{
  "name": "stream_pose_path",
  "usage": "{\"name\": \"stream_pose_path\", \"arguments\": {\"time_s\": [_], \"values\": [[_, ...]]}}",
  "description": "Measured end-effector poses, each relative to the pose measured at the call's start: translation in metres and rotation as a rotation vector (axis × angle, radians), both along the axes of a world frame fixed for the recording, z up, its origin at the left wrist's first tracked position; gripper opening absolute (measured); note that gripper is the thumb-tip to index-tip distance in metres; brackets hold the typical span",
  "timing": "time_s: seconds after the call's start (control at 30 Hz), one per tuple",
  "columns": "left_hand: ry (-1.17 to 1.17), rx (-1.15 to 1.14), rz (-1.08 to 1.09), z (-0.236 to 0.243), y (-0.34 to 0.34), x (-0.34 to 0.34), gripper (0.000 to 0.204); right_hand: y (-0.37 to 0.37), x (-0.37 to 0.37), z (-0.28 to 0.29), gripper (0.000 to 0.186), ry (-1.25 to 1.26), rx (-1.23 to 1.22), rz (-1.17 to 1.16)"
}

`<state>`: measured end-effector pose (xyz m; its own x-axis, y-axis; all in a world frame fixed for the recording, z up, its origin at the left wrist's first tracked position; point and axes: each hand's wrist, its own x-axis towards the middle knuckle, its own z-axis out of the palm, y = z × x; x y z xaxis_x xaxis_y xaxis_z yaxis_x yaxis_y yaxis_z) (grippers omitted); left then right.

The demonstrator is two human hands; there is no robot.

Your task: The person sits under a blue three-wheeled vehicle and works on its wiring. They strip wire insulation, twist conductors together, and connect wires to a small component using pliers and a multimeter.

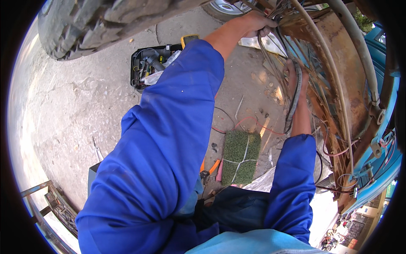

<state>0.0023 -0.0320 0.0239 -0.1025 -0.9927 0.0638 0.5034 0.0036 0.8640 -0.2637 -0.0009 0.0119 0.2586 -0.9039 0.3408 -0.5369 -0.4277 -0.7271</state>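
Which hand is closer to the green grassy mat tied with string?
Right. The right hand is above the mat in the picture, and off to its right; the left hand is farther up, by the rusty frame.

"Your left sleeve is bright blue, loose and creased."

"Your right sleeve matches; you're wearing dark trousers, with light-blue cloth at the bottom edge."
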Motion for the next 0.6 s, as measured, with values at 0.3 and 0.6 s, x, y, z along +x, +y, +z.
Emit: {"name": "stream_pose_path", "arguments": {"time_s": [0.3,0.6], "values": [[-0.480,-0.120,0.314,-0.006,-0.014,-0.007,0.012,0.029,0.013,0.026,0.053,-0.228,0.343,0.012],[-0.243,-0.045,0.139,0.003,0.007,-0.006,0.018,0.061,0.031,0.030,0.053,0.581,-0.137,-0.024]]}}
